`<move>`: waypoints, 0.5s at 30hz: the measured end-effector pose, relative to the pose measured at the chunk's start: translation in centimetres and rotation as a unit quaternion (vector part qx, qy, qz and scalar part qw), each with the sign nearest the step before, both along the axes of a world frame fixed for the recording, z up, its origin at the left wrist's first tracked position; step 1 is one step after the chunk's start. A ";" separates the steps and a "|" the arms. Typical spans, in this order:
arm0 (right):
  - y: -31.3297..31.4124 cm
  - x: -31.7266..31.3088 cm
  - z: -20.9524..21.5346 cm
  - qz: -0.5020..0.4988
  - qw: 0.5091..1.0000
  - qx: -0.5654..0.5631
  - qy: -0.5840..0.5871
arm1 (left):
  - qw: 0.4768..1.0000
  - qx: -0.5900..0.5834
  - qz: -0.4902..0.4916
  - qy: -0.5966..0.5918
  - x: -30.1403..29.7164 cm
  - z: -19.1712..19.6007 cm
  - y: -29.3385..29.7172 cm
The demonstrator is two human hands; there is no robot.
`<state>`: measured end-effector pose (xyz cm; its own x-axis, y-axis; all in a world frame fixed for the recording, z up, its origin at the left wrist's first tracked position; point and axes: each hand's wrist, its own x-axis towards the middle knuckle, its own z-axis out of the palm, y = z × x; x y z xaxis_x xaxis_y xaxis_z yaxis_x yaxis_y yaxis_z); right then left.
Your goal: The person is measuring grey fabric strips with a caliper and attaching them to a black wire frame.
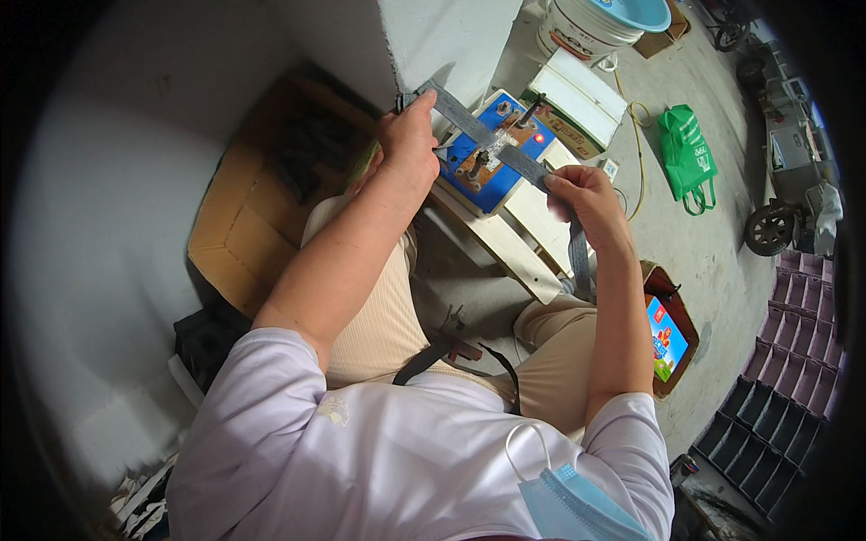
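A dark grey webbing strap point(458, 116) stretches from one of my hands to the other, across a small blue-topped machine point(488, 194). Its middle is overlaid by a bright patch at the machine's brown plate point(512, 118), so I cannot tell whether it is one length or two. My left hand point(410, 140) pinches the far left part of the strap, beside the wall corner. On the other side, the thumb and fingers of my right hand point(591, 200) grip the strap, and a loose length hangs below them. Metal posts and a lit red lamp point(539, 139) stand out on the machine.
A low white wooden bench point(507, 250) supports the machine. An open cardboard box point(236, 212) with dark items lies at left. Behind stand a white foam-topped box point(577, 90) and a bucket point(577, 32). A green bag point(687, 149) and a small picture-sided box point(666, 338) lie right.
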<state>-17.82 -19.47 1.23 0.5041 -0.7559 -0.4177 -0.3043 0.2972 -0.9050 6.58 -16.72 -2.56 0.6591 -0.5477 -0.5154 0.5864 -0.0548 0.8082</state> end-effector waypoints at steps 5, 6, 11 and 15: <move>0.3 -0.6 1.6 -0.009 0.999 -0.010 -0.050 | 0.990 -0.061 -0.026 -0.123 -0.7 2.2 1.8; 0.5 -0.8 2.1 -0.014 0.998 -0.013 -0.068 | 0.983 -0.093 -0.043 -0.153 -0.7 2.5 2.1; 1.3 -0.7 3.0 -0.066 0.978 -0.028 -0.194 | 0.952 -0.268 -0.128 -0.075 -0.8 6.8 4.2; 1.8 -0.4 3.6 -0.090 0.957 -0.034 -0.273 | 0.927 -0.283 -0.225 0.103 0.1 7.3 4.8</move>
<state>-18.25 -17.66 4.81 0.4925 -0.8670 -0.0753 0.2706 0.2348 -0.9336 6.68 -11.93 4.70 0.2187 -0.9641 -0.1509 0.7524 0.0681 0.6552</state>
